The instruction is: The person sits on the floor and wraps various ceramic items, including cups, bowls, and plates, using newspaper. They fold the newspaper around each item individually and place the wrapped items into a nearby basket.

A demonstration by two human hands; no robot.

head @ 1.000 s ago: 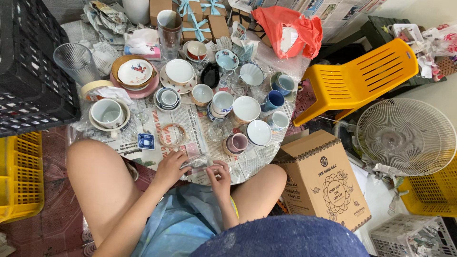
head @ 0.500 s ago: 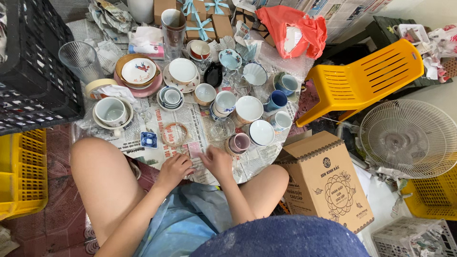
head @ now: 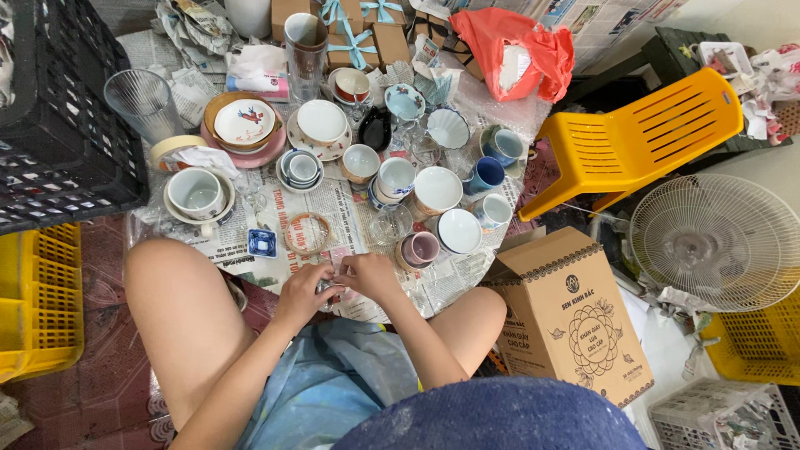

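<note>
I sit at a low table covered with newspaper (head: pixel 346 218) and crowded with cups, bowls and saucers. My left hand (head: pixel 302 293) and my right hand (head: pixel 372 275) meet at the table's near edge. Both pinch a small clear glass piece (head: pixel 327 290), which my fingers mostly hide. Just beyond my hands lie a roll of clear tape (head: pixel 307 234), a small blue square dish (head: pixel 262 243), an empty drinking glass (head: pixel 388 223), a mauve cup (head: pixel 419 248) and a white bowl (head: pixel 459 231).
A black crate (head: pixel 50 125) and a yellow crate (head: pixel 37 300) stand at the left. To the right are a cardboard box (head: pixel 567 308), a yellow plastic chair (head: pixel 642 133) and a white fan (head: pixel 717 242). A red bag (head: pixel 517 50) and ribboned gift boxes (head: pixel 350 37) sit at the back.
My right hand reached forward over the newspaper, then came back toward my left hand. Both hands now close together on the small clear piece.
</note>
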